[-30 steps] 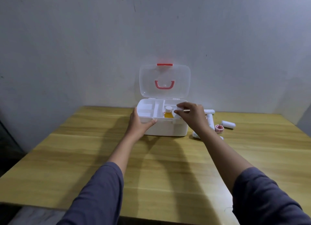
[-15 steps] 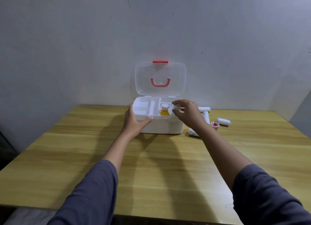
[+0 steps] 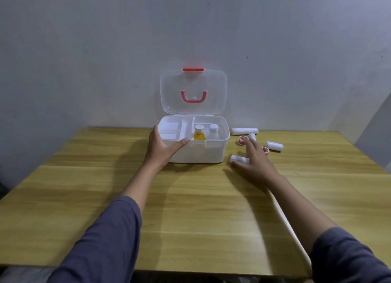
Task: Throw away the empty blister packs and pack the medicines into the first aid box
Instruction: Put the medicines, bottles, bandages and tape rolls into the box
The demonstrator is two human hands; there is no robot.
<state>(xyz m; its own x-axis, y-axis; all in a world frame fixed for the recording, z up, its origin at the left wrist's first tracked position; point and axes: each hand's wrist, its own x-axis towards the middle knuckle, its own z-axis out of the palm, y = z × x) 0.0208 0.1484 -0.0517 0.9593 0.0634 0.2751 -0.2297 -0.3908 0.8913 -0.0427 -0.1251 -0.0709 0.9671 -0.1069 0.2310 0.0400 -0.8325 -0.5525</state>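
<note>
Lighting: dim, cool, even indoor light; source unseen. Wall [image 3: 84, 49] grey, darkening toward the left edge and corners (vignette).
Shadows: soft, broad arm shadows on the wooden table [image 3: 190, 219], falling left of each forearm; faint shadow at the base of the first aid box [image 3: 203, 153].
Glare: mild sheen on the clear lid [image 3: 193, 92]; white plastic near blown out, tray detail washed.
Blur: right hand [image 3: 254, 166] motion-smeared; left hand [image 3: 163, 149] sharper.
Distortion: wide-angle bowing of table edges; overall soft, compressed image.
</note>
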